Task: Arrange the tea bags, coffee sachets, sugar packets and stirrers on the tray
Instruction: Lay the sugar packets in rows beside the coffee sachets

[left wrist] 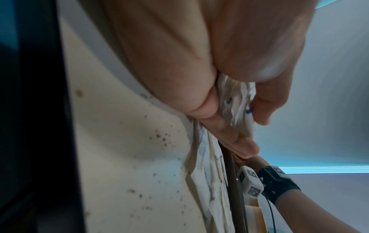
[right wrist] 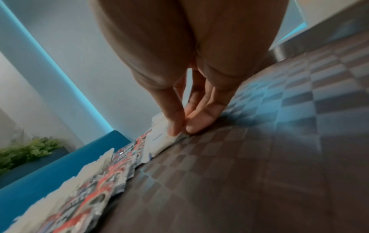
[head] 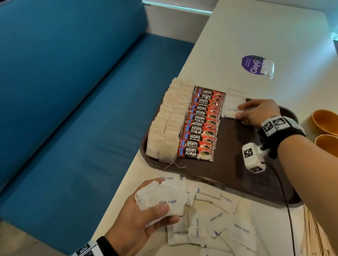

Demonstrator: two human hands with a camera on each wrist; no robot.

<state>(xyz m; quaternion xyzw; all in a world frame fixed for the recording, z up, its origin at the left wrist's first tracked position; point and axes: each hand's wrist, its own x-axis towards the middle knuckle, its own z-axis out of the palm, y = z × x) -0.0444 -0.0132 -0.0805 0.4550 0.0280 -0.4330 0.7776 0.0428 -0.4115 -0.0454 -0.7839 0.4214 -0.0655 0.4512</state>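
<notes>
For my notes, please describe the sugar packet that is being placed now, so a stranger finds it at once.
Start at the brown tray. Right of the red coffee sachets, at the far end, lies a white sugar packet. Only this one is touched by the right hand.

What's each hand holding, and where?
Left hand grips a bunch of sugar packets around their middle. Right hand pinches the near right corner of a sugar packet on the tray.

Light: dim, cool cyan glow (far wall) | wrist views blurred | edges bent
</notes>
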